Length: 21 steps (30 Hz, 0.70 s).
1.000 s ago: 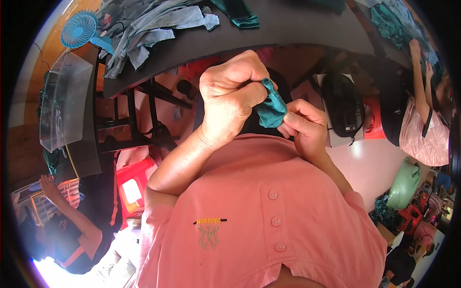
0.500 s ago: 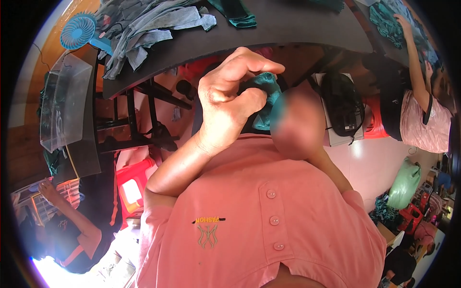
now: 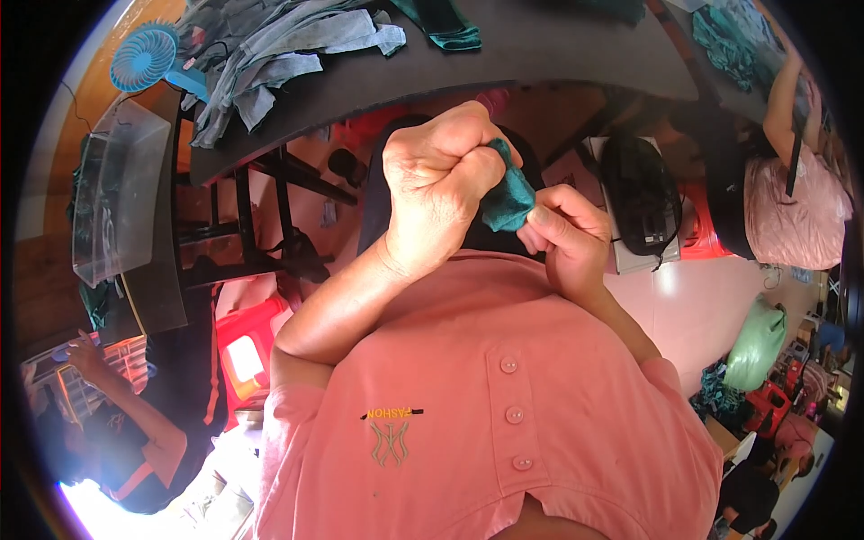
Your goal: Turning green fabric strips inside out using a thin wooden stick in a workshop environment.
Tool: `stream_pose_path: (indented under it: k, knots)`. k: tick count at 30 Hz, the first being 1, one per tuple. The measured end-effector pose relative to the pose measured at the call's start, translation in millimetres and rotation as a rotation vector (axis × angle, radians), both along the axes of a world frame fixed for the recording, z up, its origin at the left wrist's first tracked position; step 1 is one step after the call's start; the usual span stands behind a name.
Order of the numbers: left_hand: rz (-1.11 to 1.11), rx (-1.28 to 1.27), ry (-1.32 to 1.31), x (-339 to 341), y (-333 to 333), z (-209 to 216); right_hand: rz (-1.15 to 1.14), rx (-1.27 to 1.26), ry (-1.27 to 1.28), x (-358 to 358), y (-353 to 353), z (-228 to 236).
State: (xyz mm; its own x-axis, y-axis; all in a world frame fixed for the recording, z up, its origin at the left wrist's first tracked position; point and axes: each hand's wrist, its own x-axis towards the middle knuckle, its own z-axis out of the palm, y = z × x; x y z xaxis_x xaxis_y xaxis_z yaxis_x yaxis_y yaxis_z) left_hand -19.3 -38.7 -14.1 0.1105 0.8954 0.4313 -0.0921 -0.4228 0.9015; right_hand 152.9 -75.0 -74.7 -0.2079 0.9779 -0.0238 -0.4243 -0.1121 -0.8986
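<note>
A small piece of dark teal velvet-like cloth [image 3: 510, 200] is bunched up between my two hands, in front of my chest. My left hand [image 3: 439, 175] is closed around its upper left side, fingers curled into a fist. On the other side, my right hand [image 3: 572, 236] pinches the lower right edge of the cloth between thumb and fingers. Part of the cloth is hidden inside the left fist. Both hands are above my lap, short of the near edge of the dark table [image 3: 540, 58].
Grey-blue cloth strips [image 3: 297, 54] and a folded teal piece [image 3: 448, 31] lie on the table, beside a blue fan [image 3: 144, 58]. A clear plastic bin [image 3: 121, 193] stands left, a black bag [image 3: 641, 198] right. Other people sit at both sides.
My left fingers have closed tighter over the cloth, and the hand has turned. My right hand, blurred before, now shows clearly at the cloth's edge. The co-worker at right has shifted an arm.
</note>
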Motion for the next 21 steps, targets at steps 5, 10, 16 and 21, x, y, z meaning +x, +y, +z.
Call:
stream_pose_path:
  k: [5, 10, 16, 21]
  knots:
    - [0.105, -0.010, -0.016, 6, 1, -19, -0.027, 0.036, -0.015, -1, 1, -1]
    - [0.094, 0.067, 0.032, 5, -1, -14, 0.038, 0.031, 0.144, 3, 0, -4]
    - [0.206, 0.153, 0.076, 5, 4, -22, -0.056, 0.015, -0.090, 1, 0, 3]
    - [0.292, 0.108, 0.046, 14, -4, -23, -0.004, -0.090, 0.034, 1, 0, 3]
